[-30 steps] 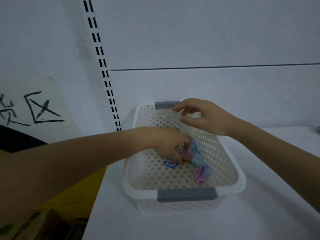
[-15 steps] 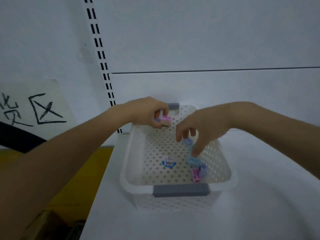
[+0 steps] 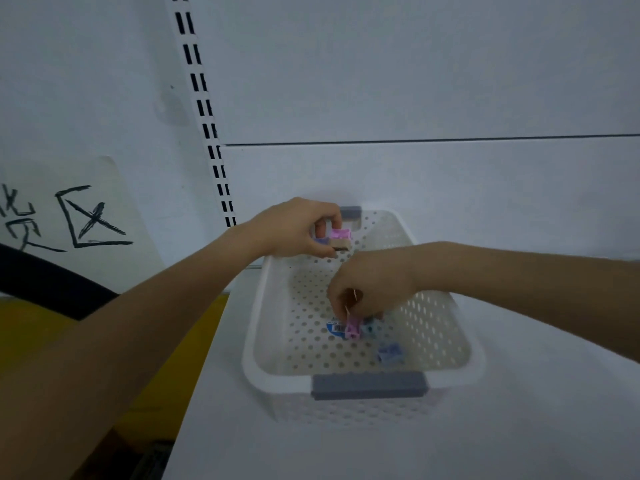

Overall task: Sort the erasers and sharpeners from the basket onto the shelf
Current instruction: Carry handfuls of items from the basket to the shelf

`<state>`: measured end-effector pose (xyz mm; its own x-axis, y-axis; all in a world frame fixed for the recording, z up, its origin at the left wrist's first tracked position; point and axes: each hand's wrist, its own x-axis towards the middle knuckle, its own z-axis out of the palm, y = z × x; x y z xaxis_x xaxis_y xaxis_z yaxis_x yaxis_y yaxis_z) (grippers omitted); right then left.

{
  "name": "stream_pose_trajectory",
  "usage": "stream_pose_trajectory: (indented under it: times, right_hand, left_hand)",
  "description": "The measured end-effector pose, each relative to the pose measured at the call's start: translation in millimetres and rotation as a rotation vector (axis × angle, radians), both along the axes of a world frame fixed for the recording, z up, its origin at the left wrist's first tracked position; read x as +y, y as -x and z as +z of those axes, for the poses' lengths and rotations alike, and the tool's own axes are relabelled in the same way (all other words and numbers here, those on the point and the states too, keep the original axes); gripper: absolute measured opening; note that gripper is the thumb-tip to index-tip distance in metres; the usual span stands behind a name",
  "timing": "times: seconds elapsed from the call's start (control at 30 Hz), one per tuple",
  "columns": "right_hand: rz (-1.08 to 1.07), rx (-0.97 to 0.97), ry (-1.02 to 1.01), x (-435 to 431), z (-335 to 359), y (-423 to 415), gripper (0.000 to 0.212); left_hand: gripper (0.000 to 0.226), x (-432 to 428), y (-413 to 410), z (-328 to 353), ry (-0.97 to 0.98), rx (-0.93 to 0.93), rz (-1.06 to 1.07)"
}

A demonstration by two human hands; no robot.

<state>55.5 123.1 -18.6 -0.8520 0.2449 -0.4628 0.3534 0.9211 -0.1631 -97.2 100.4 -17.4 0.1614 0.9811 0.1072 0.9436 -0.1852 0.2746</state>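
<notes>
A white perforated basket (image 3: 446, 327) with grey handles stands on the white shelf (image 3: 519, 427). My left hand (image 3: 294, 230) hovers over the basket's far left corner, shut on a pink and tan eraser (image 3: 340, 239), with a purple piece tucked behind it. My right hand (image 3: 370, 289) reaches down into the basket and pinches a pink sharpener (image 3: 352, 329) next to a light blue one (image 3: 370, 329). A purple sharpener (image 3: 390, 353) lies loose on the basket floor near the front.
A barcode sticker (image 3: 334, 329) is on the basket floor. A slotted upright rail (image 3: 204, 109) runs up the white back wall. A paper sign (image 3: 69, 216) with black characters hangs at left, over a yellow surface (image 3: 41, 327) below the shelf's left edge.
My right hand has dropped deeper into the basket and closed on the pink sharpener. My left hand stays raised at the far corner with its eraser.
</notes>
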Motion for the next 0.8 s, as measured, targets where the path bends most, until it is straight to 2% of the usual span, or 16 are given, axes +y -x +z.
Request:
stream_pose_trajectory:
  times: [0.1,0.2,0.3,0.4,0.5,0.57,0.8]
  right_hand:
    - [-0.081,0.039,0.068,10.0,17.6,-1.9,0.024]
    - [-0.123,-0.086,0.053,11.6,35.2,-5.1,0.049]
    - [-0.050,-0.351,-0.144,-0.7,30.6,-7.9,0.092]
    - [-0.035,-0.485,-0.325,-9.6,16.0,-8.1,0.109]
    - [-0.090,-0.556,-0.363,-7.5,3.9,2.2,0.109]
    - [-0.106,-0.517,-0.362,-0.6,0.1,8.4,0.103]
    - [-0.020,-0.220,-0.226,18.5,-0.6,10.2,0.046]
  left_hand:
    - [0.034,-0.1,0.1,-0.4,-0.016,-0.005,0.003]
    - [0.034,0.1,0.8,-1.5,-0.034,-0.025,0.013]
    - [0.033,0.4,1.3,-3.2,-0.042,-0.023,0.014]
    - [0.033,0.8,1.2,-2.7,-0.032,-0.020,0.012]
    - [0.033,1.7,0.9,-2.7,-0.027,-0.014,0.013]
    - [0.033,1.9,1.3,-3.4,-0.028,-0.013,0.010]
    - [0.032,2.4,3.7,-3.4,-0.043,-0.037,0.000]
